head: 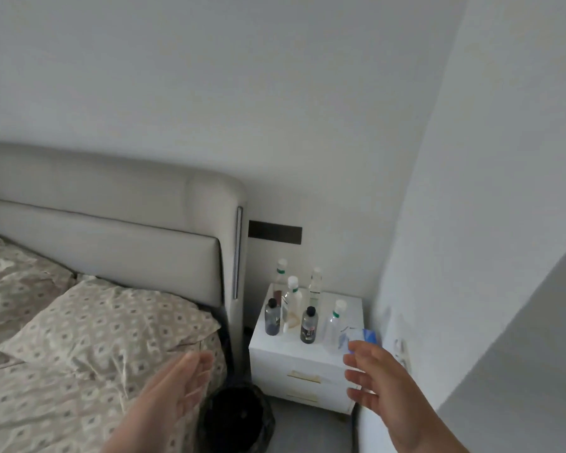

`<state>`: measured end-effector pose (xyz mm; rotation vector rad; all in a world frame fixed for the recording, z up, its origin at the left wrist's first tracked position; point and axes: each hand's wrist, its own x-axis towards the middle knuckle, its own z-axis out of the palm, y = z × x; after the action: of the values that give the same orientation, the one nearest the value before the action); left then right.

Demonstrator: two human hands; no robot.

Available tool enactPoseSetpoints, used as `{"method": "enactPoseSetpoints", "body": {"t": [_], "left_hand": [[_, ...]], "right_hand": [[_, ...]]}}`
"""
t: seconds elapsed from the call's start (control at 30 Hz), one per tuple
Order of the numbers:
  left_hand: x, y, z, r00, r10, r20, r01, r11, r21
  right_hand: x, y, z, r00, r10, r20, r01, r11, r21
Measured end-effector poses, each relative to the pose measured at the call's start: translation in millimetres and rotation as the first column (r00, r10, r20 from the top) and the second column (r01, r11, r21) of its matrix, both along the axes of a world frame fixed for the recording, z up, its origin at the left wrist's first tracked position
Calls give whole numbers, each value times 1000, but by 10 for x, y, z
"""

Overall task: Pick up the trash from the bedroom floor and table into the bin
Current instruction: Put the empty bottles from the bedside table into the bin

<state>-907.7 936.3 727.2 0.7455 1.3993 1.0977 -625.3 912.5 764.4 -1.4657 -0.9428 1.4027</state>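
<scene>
So: bed [79, 338] fills left of view, pillow [111, 325] up against headboard [111, 230], nothing there reads as trash. Table [307, 364], a white two-drawer nightstand, wedged in corner between bed and right wall, hence all clutter bunched on its top. Bin [239, 416], black-lined, parked on floor in the gap between bed and table, just beside the drawers; handy for a short drop from tabletop. Right hand [383, 387] out toward table's right front corner, grip wide open, fingers spread, holding nothing, apparently lining up on nearest items. Left hand [180, 384] over bed edge near bin, grip open and flat, empty, probably just balancing. Six bottles upright on tabletop: three clear white-capped ones [291, 299] at back, two small dark ones [308, 325] in front, one more clear bottle [335, 325] nearest right hand. Blue-white wrapper [366, 336] flat at table's right edge, just past right fingertips, partly hidden. Likely first pick: wrapper or nearest bottle. Floor trash not visible from here.
</scene>
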Motion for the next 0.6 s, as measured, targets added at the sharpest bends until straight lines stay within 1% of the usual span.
{"method": "enactPoseSetpoints", "body": {"t": [0.07, 0.17, 0.23, 0.33, 0.4, 0.47, 0.5, 0.53, 0.57, 0.6], "left_hand": [[-39, 519, -105, 1000, -30, -3, 30, 999, 18], [-17, 1214, -264, 994, -106, 17, 106, 994, -13], [29, 1658, -399, 989, -149, 8, 150, 988, -35], [154, 2246, -688, 977, -207, -48, 202, 975, -88], [269, 2629, -905, 964, -242, -113, 229, 967, -116], [375, 2993, -1141, 949, -252, -189, 229, 964, -136], [419, 3174, -1319, 940, -258, -223, 231, 963, -141], [464, 3346, -1515, 931, -264, -250, 232, 961, -153], [524, 3485, -1707, 929, -261, -264, 225, 962, -157], [568, 3635, -1918, 931, -238, -276, 203, 968, -151]], "right_hand": [[-27, 460, -119, 1000, -15, 25, 16, 998, -54], [-44, 1046, -352, 997, -9, 78, 18, 993, -121], [-1, 1398, -588, 995, -60, 85, 73, 983, -168], [49, 1785, -1076, 990, -89, 106, 118, 942, -313], [-8, 1953, -1483, 992, -61, 111, 101, 913, -395], [-21, 2175, -1936, 967, -169, 189, 235, 876, -421], [-35, 2325, -2160, 966, -173, 193, 243, 864, -440], [-71, 2500, -2407, 972, -155, 177, 222, 854, -470], [-116, 2682, -2559, 988, -70, 140, 132, 850, -510], [-139, 2892, -2769, 991, -4, 137, 73, 860, -505]]}}
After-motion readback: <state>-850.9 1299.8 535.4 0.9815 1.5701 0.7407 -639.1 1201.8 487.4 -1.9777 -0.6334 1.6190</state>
